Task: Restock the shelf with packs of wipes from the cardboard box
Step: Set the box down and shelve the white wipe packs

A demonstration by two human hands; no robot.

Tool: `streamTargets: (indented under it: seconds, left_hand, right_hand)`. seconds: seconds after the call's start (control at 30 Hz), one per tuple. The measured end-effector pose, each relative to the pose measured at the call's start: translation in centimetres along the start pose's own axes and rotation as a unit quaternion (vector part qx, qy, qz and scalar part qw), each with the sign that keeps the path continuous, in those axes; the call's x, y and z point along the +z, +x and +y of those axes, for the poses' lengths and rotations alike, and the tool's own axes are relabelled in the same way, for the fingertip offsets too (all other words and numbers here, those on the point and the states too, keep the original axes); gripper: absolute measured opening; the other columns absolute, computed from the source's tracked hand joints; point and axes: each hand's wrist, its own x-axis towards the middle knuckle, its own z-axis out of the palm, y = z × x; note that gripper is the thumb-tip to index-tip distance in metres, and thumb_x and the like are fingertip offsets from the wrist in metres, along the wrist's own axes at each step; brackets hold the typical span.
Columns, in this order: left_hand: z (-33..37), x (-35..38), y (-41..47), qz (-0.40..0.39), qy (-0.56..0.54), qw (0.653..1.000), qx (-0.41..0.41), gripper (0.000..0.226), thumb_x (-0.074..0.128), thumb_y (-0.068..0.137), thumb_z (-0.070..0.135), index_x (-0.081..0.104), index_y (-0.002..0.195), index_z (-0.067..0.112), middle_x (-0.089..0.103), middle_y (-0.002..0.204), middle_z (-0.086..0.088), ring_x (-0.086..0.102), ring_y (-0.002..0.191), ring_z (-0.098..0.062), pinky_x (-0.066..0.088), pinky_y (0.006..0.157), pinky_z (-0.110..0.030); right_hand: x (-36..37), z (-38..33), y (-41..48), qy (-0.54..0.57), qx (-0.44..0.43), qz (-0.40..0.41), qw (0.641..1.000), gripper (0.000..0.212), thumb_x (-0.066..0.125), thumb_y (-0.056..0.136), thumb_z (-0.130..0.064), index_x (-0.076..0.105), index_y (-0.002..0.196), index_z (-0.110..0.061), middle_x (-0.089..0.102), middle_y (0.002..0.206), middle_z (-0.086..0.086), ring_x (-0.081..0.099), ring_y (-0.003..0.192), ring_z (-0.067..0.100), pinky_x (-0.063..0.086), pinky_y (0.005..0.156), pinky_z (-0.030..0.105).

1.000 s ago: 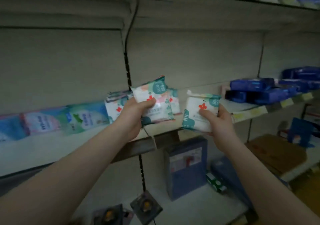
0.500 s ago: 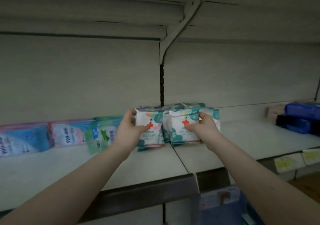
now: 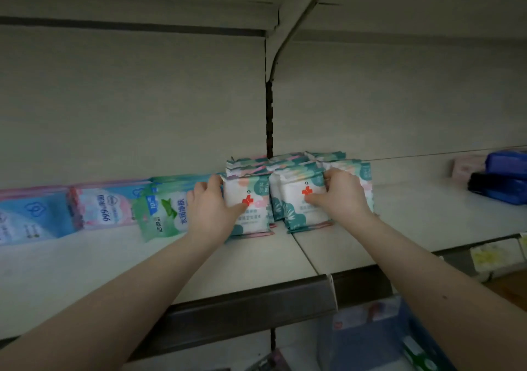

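Observation:
Two white and teal packs of wipes with a red cross stand upright on the pale shelf (image 3: 256,259), in front of more packs of the same kind. My left hand (image 3: 209,208) grips the left pack (image 3: 251,199), thumb on its face, fingers over its left edge. My right hand (image 3: 340,196) grips the right pack (image 3: 296,199), thumb across its front and fingers on its top right corner. Both packs touch the shelf. The cardboard box is out of view.
Green pack (image 3: 162,214) and pink and blue packs (image 3: 102,208) line the shelf to the left. Dark blue packs (image 3: 502,179) lie at the far right. A shelf upright (image 3: 269,119) runs up behind the wipes. Blue boxes (image 3: 379,339) sit on the lower shelf.
Both hands carried the two packs from in front of the shelf edge onto the shelf and set them upright against the stack. The view moved closer and upward.

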Motion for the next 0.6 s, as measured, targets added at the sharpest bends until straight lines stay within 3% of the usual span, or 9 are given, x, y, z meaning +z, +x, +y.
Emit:
streamTargets:
  seconds: [0.1, 0.33, 0.47, 0.6]
  left_hand:
    - [0.5, -0.1, -0.2, 0.028, 0.04, 0.999, -0.003, 0.074, 0.075, 0.074, 0.036, 0.035, 0.132, 0.012, 0.043, 0.128, -0.018, 0.036, 0.121, -0.034, 0.031, 0.1, -0.04]
    - [1.3, -0.2, -1.1, 0.084, 0.124, 0.988, 0.033, 0.085, 0.073, 0.076, 0.036, 0.022, 0.143, 0.024, 0.022, 0.143, -0.016, 0.025, 0.131, -0.035, 0.024, 0.106, -0.041]
    - [1.4, 0.1, -1.2, 0.107, 0.111, 0.985, 0.079, 0.085, 0.075, 0.072, 0.028, 0.025, 0.142, 0.024, 0.016, 0.149, -0.011, 0.02, 0.136, -0.033, 0.023, 0.11, -0.045]
    - [2.5, -0.1, -2.1, 0.108, 0.028, 0.985, 0.13, 0.077, 0.075, 0.071, 0.025, 0.037, 0.137, 0.02, 0.024, 0.147, -0.009, 0.026, 0.134, -0.029, 0.023, 0.109, -0.04]
  right_hand:
    - [0.4, -0.3, -0.2, -0.03, -0.015, 0.034, 0.999, 0.053, 0.077, 0.073, -0.026, 0.055, 0.113, -0.001, 0.056, 0.107, 0.015, 0.056, 0.099, 0.03, 0.037, 0.07, 0.026]
    - [0.7, -0.3, -1.0, 0.005, -0.016, 0.047, 0.999, 0.058, 0.075, 0.075, -0.017, 0.045, 0.123, -0.003, 0.059, 0.109, 0.018, 0.057, 0.099, 0.03, 0.036, 0.069, 0.024]
    - [0.0, -0.5, -2.0, 0.043, -0.01, 0.051, 0.998, 0.059, 0.073, 0.078, -0.018, 0.043, 0.126, -0.004, 0.054, 0.119, 0.017, 0.055, 0.103, 0.028, 0.038, 0.073, 0.024]
    - [-1.8, -0.4, -3.8, 0.146, 0.019, 0.051, 0.988, 0.048, 0.066, 0.084, -0.02, 0.046, 0.126, -0.006, 0.057, 0.118, 0.013, 0.054, 0.096, 0.02, 0.043, 0.078, 0.026]
